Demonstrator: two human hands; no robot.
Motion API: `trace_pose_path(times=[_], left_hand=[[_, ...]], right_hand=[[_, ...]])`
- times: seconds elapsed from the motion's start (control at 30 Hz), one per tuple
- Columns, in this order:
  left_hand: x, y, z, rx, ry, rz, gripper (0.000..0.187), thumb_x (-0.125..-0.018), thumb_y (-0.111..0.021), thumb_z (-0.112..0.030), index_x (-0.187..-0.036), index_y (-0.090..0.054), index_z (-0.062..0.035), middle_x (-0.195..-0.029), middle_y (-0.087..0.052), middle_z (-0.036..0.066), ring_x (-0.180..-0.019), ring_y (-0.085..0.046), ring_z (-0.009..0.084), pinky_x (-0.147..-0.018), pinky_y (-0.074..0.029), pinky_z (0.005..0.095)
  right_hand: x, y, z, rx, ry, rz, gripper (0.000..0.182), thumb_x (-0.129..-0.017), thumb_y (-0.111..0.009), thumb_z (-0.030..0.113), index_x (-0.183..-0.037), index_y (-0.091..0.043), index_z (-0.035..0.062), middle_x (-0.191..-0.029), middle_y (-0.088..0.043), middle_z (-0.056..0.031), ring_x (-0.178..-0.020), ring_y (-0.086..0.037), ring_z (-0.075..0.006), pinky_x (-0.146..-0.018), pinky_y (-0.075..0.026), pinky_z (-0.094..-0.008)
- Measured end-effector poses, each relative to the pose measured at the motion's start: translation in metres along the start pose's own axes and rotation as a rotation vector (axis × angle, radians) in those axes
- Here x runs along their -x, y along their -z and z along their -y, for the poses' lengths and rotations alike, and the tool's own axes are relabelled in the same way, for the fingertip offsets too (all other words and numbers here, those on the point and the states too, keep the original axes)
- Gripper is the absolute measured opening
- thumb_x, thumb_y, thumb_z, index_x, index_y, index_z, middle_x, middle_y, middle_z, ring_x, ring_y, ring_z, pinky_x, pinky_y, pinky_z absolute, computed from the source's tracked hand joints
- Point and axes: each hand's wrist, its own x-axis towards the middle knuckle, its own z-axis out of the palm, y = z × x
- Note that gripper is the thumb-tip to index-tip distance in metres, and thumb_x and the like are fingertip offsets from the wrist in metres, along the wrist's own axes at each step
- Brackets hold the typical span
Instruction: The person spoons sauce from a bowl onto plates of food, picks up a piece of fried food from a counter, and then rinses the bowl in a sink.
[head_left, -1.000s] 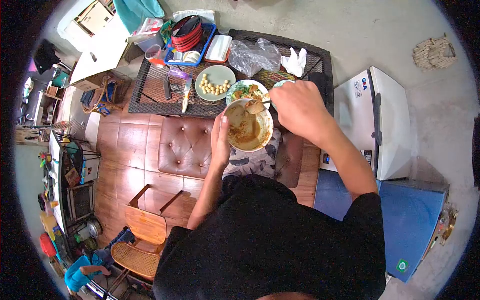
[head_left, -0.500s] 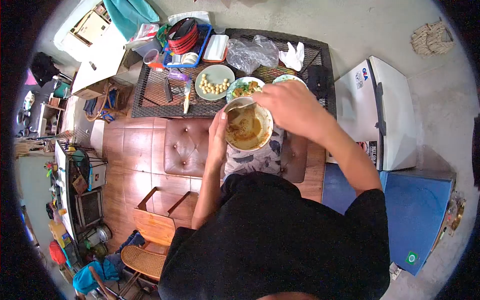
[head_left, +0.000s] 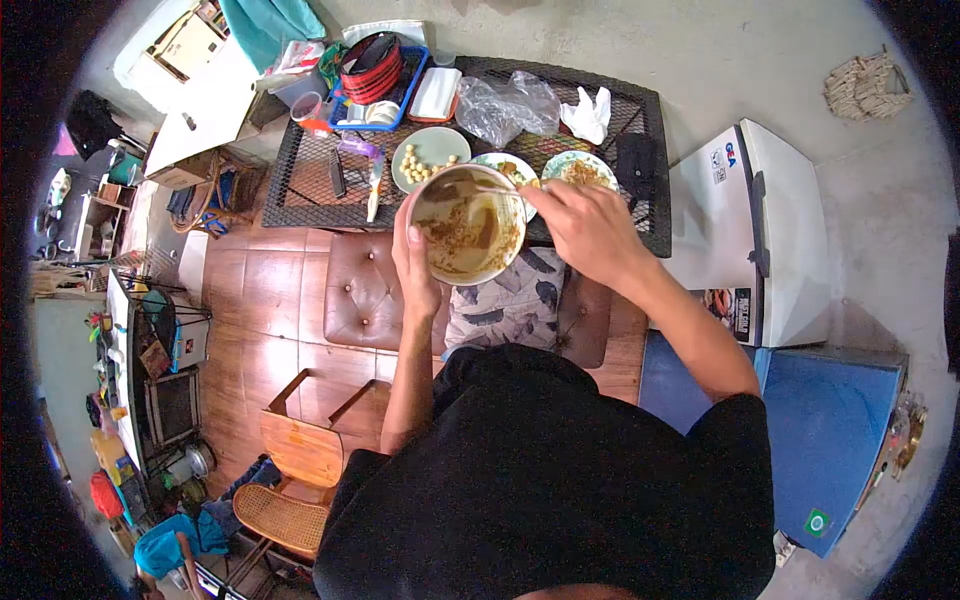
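My left hand [head_left: 417, 268] grips the left side of a white bowl [head_left: 470, 268], thumb near its rim. The bowl is tilted so its inside faces me, with brown sauce and crumbs smeared on its wall. In my right hand [head_left: 590, 230] is a metal spoon [head_left: 497, 189], its handle between closed fingers and its head inside the bowl near the upper rim. Just beyond the bowl, a plate of mixed food [head_left: 510, 165] is partly hidden. Right of it is a plate with brown food [head_left: 580, 168]. A green plate [head_left: 405, 155] holds several pale round balls.
The black mesh table [head_left: 300, 180] also carries a knife [head_left: 375, 195], a plastic bag [head_left: 505, 105], a blue tray [head_left: 410, 95] and white tissue [head_left: 588, 115]. A tufted brown bench [head_left: 365, 290] with a cushion [head_left: 505, 305] stands below. A white freezer [head_left: 720, 220] is at right; another person [head_left: 180, 545] is lower left.
The bowl has moved left and slightly up, tilting more toward me. My right hand has come lower with the spoon, uncovering the right-hand plate of brown food.
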Motion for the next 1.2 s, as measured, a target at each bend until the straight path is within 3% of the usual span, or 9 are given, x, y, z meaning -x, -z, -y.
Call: trace_pose_path(times=[0.23, 0.3, 0.37, 0.5, 0.67, 0.8, 1.0, 1.2], left_hand=[[0.001, 0.004, 0.019, 0.177, -0.035, -0.098, 0.076, -0.1, -0.038, -0.059, -0.14, -0.044, 0.0049, -0.14, -0.049, 0.018, -0.13, -0.047, 0.0272, -0.111, -0.034, 0.0425], [0.002, 0.007, 0.02, 0.148, -0.056, -0.107, 0.076, -0.1, -0.038, -0.06, -0.14, -0.044, 0.0048, -0.139, -0.049, 0.018, -0.13, -0.047, 0.0272, -0.111, -0.035, 0.0424], [0.004, 0.011, 0.023, 0.147, -0.031, -0.049, 0.07, -0.101, -0.039, -0.054, -0.148, -0.038, -0.0013, -0.144, -0.047, 0.015, -0.131, -0.047, 0.0275, -0.109, -0.039, 0.044], [0.007, 0.007, 0.016, 0.154, -0.042, -0.018, 0.07, -0.101, -0.039, -0.053, -0.147, -0.038, -0.0011, -0.143, -0.047, 0.015, -0.131, -0.048, 0.0274, -0.109, -0.04, 0.0437], [0.012, 0.009, 0.009, 0.23, 0.023, -0.11, 0.07, -0.101, -0.039, -0.053, -0.146, -0.04, 0.0005, -0.141, -0.049, 0.016, -0.13, -0.049, 0.0283, -0.108, -0.041, 0.0441], [0.009, 0.013, 0.009, 0.255, -0.002, -0.082, 0.072, -0.1, -0.039, -0.055, -0.146, -0.041, 0.0007, -0.141, -0.049, 0.016, -0.132, -0.047, 0.0281, -0.11, -0.038, 0.0439], [0.008, 0.016, -0.003, 0.079, -0.08, -0.114, 0.074, -0.099, -0.04, -0.058, -0.142, -0.046, 0.0024, -0.14, -0.05, 0.016, -0.131, -0.046, 0.0268, -0.111, -0.033, 0.0425], [0.006, 0.023, -0.008, 0.051, -0.114, -0.132, 0.073, -0.1, -0.042, -0.054, -0.137, -0.046, 0.0087, -0.136, -0.052, 0.02, -0.127, -0.05, 0.0272, -0.109, -0.037, 0.0411]], right_hand=[[-0.007, 0.021, -0.003, 0.028, 0.234, 0.035, 0.034, -0.082, -0.057, 0.006, -0.114, -0.067, 0.0107, -0.09, -0.063, -0.0081, -0.083, -0.068, -0.0232, -0.073, -0.051, -0.0366], [-0.011, 0.023, -0.006, 0.058, 0.224, 0.011, 0.033, -0.083, -0.056, 0.006, -0.114, -0.067, 0.0104, -0.089, -0.062, -0.0078, -0.082, -0.067, -0.0223, -0.074, -0.049, -0.0356], [-0.013, 0.02, -0.006, 0.087, 0.212, -0.01, 0.033, -0.083, -0.056, 0.005, -0.113, -0.067, 0.01, -0.088, -0.062, -0.0075, -0.08, -0.066, -0.0213, -0.075, -0.046, -0.0346], [-0.019, 0.008, -0.002, 0.06, 0.197, -0.043, 0.032, -0.083, -0.056, 0.006, -0.113, -0.068, 0.0099, -0.087, -0.061, -0.0067, -0.079, -0.064, -0.0203, -0.077, -0.041, -0.0345], [-0.017, 0.018, -0.011, 0.076, 0.28, 0.077, 0.032, -0.083, -0.058, 0.005, -0.112, -0.068, 0.0136, -0.086, -0.061, -0.005, -0.08, -0.063, -0.0197, -0.079, -0.039, -0.0364], [-0.02, 0.016, -0.01, 0.076, 0.268, -0.005, 0.031, -0.082, -0.058, 0.005, -0.111, -0.068, 0.0137, -0.087, -0.061, -0.0046, -0.08, -0.063, -0.0197, -0.08, -0.039, -0.036], [-0.023, 0.016, -0.007, 0.076, 0.221, 0.068, 0.027, -0.084, -0.063, 0.007, -0.111, -0.068, 0.0099, -0.091, -0.062, -0.004, -0.088, -0.062, -0.0198, -0.085, -0.039, -0.0387], [-0.025, 0.011, -0.005, -0.03, 0.186, -0.024, 0.023, -0.086, -0.062, 0.007, -0.108, -0.067, 0.0073, -0.088, -0.063, -0.0066, -0.086, -0.064, -0.0221, -0.088, -0.039, -0.0411]])
